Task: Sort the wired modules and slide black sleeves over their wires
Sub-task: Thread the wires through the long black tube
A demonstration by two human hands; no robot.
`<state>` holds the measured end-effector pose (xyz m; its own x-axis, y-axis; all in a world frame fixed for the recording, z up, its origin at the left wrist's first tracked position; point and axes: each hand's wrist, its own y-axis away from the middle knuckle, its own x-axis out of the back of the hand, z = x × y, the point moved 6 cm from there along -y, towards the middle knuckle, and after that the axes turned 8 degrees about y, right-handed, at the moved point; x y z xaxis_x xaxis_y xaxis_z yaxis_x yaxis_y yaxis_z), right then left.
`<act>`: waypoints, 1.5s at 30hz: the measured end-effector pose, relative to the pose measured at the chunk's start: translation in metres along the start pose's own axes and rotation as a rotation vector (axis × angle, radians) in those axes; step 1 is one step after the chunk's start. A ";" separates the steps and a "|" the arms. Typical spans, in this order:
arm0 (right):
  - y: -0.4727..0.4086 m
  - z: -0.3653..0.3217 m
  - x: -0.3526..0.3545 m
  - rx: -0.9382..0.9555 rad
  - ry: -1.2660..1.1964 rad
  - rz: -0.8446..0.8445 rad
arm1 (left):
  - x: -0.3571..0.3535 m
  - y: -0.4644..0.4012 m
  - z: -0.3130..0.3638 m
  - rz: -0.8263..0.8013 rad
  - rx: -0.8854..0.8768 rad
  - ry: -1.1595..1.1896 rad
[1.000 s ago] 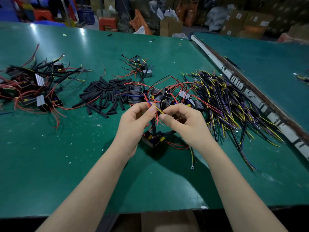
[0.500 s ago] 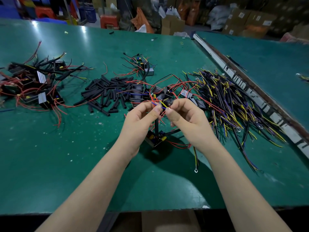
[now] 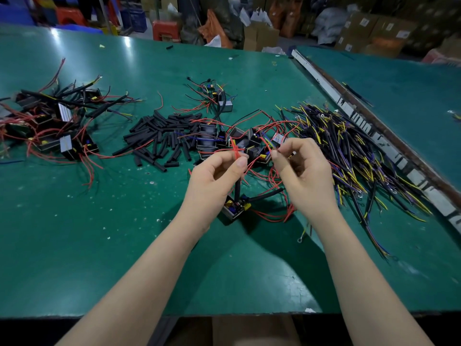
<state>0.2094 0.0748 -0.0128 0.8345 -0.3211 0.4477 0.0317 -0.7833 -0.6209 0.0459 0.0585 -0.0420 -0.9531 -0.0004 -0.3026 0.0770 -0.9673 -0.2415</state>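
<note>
Both hands are raised over the middle of the green worktop (image 3: 74, 245). The left hand (image 3: 214, 176) pinches a bunch of red wires (image 3: 235, 151) between thumb and forefinger, the wire ends sticking up toward 12 o'clock. A black sleeve (image 3: 237, 189) hangs on wires straight down from this pinch to a module (image 3: 234, 208) that rests on the worktop at 6 o'clock from the fingers. A second sleeve (image 3: 267, 195) runs from the module toward 3 o'clock, passing under the right hand (image 3: 303, 176). The right hand pinches a thin wire at its fingertips, the other fingers curled; its colour is hard to tell.

At 12 o'clock from the hands lies a cluster of unsleeved modules (image 3: 224, 141) tangled in red wires. At 10 o'clock from the hands lies a heap of loose sleeves (image 3: 159, 138). Far out at 9 o'clock sits a pile of finished modules (image 3: 50, 126) with sleeved wires. At 3 o'clock spreads a large bundle of yellow, purple and black leads (image 3: 349, 151). One module (image 3: 222, 101) lies apart at 12 o'clock, beyond the cluster.
</note>
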 end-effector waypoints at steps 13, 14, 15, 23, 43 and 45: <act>0.001 -0.004 0.005 0.142 0.212 0.048 | -0.013 0.002 0.012 -0.293 -0.266 -0.696; 0.001 -0.004 0.005 0.143 0.214 0.038 | -0.013 0.002 0.013 -0.286 -0.273 -0.702; 0.001 -0.004 0.004 0.147 0.216 0.030 | -0.013 0.001 0.014 -0.281 -0.279 -0.706; 0.001 -0.003 0.004 0.157 0.223 0.032 | -0.030 -0.014 0.003 -0.304 -0.097 -0.683; 0.004 0.002 -0.003 0.079 0.154 -0.002 | -0.015 -0.015 -0.004 -0.319 -0.156 -0.476; 0.004 0.000 -0.003 0.085 0.142 -0.002 | -0.014 -0.016 -0.006 -0.295 -0.142 -0.470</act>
<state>0.2071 0.0730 -0.0170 0.7484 -0.3961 0.5319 0.0849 -0.7383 -0.6691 0.0596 0.0750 -0.0394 -0.9654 0.1207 0.2311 -0.2046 -0.9002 -0.3845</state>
